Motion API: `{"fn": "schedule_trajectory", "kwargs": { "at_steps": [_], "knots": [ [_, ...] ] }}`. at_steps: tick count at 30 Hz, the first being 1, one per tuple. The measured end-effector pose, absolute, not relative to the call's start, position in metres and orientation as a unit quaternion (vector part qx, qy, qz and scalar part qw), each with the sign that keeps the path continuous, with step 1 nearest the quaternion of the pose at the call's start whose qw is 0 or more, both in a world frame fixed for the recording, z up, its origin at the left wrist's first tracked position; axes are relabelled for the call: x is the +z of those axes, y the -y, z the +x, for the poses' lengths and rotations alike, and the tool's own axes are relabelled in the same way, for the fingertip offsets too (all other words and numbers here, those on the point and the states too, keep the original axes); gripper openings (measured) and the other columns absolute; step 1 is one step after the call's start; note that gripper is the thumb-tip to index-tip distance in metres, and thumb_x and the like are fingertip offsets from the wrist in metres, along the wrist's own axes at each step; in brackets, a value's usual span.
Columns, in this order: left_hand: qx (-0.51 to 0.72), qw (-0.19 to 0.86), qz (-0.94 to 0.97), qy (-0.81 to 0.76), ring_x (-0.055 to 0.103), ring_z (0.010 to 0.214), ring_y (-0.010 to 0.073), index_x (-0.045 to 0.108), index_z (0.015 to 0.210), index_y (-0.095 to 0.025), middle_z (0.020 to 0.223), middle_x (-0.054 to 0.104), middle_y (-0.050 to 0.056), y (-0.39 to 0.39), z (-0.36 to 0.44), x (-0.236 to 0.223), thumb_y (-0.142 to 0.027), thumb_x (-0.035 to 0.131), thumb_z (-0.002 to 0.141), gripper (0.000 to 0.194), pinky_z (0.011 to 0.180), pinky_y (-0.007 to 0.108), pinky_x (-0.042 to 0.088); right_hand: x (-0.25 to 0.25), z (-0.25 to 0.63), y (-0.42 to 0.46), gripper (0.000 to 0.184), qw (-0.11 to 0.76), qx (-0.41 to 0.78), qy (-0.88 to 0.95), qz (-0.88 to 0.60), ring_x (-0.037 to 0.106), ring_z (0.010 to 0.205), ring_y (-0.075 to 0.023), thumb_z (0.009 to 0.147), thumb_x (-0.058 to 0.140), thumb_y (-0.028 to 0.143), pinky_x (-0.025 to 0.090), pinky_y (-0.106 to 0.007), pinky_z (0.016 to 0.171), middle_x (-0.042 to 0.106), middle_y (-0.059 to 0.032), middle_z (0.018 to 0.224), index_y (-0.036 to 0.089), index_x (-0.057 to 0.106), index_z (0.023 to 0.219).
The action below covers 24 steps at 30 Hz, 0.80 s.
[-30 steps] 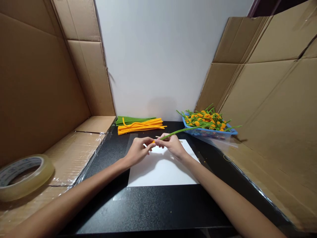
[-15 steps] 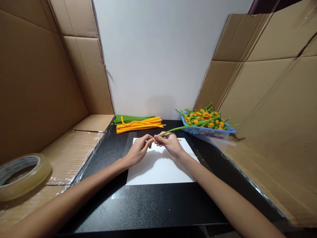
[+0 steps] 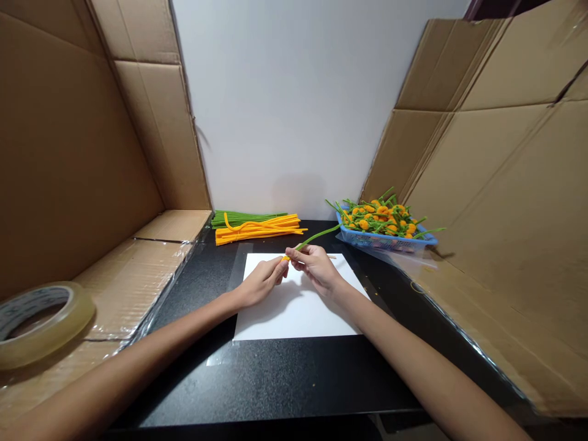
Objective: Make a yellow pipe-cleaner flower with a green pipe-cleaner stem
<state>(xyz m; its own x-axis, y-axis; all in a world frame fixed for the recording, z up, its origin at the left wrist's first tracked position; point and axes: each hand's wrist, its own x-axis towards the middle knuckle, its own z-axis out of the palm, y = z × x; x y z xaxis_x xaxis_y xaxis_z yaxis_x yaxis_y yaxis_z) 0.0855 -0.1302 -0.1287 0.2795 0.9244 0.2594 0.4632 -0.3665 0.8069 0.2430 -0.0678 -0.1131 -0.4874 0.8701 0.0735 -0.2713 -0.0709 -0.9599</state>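
Observation:
Above a white sheet of paper [image 3: 294, 312], both hands meet fingertip to fingertip. My left hand [image 3: 265, 280] pinches a small orange pipe cleaner piece [image 3: 285, 258], mostly hidden by the fingers. My right hand [image 3: 315, 267] is closed on a green pipe cleaner [image 3: 319, 235], which slants up and right towards the basket. The orange piece sits at the green one's near end; how they join is hidden. Behind the hands lie a bundle of orange pipe cleaners [image 3: 257, 229] and a bundle of green pipe cleaners [image 3: 243, 217].
A blue basket [image 3: 390, 240] full of orange and green pipe cleaner flowers [image 3: 382, 211] stands at the back right. A roll of clear tape [image 3: 82, 315] lies on cardboard at the left. Cardboard walls [image 3: 505, 202] flank the black table [image 3: 275, 386].
The free end of the green pipe cleaner has shortened in view, no longer reaching across the basket. My left fingers have closed in around the orange piece.

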Motion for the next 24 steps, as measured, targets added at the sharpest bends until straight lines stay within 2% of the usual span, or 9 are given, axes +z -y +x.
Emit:
{"fn": "schedule_trajectory", "kwargs": {
  "at_steps": [7,15,20,24],
  "knots": [
    [0.397,0.314,0.727,-0.464,0.039,0.060,0.0108,0.048,0.081,-0.016,0.066,0.043,-0.002,0.127,0.082,-0.129,-0.050,0.028,0.101,0.044,0.059,0.024,0.032,-0.108,0.248,0.063,0.043,0.423,0.675,0.534,-0.282,0.044,0.057,-0.0088,0.053,0.090,0.046,0.031,-0.027,0.059,0.056,0.0007,0.062,0.014,0.063,0.063],
    [0.413,0.302,0.725,-0.461,0.040,0.063,0.0112,0.048,0.083,-0.016,0.070,0.045,-0.001,0.126,0.086,-0.137,-0.048,0.027,0.102,0.043,0.060,0.025,0.032,-0.115,0.241,0.070,0.039,0.410,0.681,0.558,-0.239,0.043,0.054,-0.0083,0.060,0.087,0.044,0.026,-0.026,0.054,0.054,0.0017,0.056,0.014,0.062,0.062],
    [0.419,0.292,0.719,-0.471,0.039,0.061,0.0108,0.044,0.079,-0.017,0.069,0.043,-0.002,0.127,0.084,-0.132,-0.050,0.027,0.101,0.043,0.059,0.025,0.032,-0.107,0.247,0.064,0.039,0.448,0.681,0.515,-0.264,0.053,0.062,-0.0106,0.055,0.089,0.043,0.036,-0.026,0.060,0.063,-0.0015,0.067,0.014,0.070,0.074],
    [0.411,0.287,0.721,-0.479,0.039,0.061,0.0111,0.045,0.079,-0.017,0.068,0.043,-0.002,0.126,0.084,-0.130,-0.051,0.026,0.101,0.045,0.059,0.025,0.032,-0.105,0.248,0.063,0.038,0.452,0.654,0.544,-0.268,0.053,0.060,-0.0118,0.055,0.090,0.041,0.037,-0.027,0.060,0.064,-0.0034,0.064,0.013,0.069,0.068]
  ]
}}
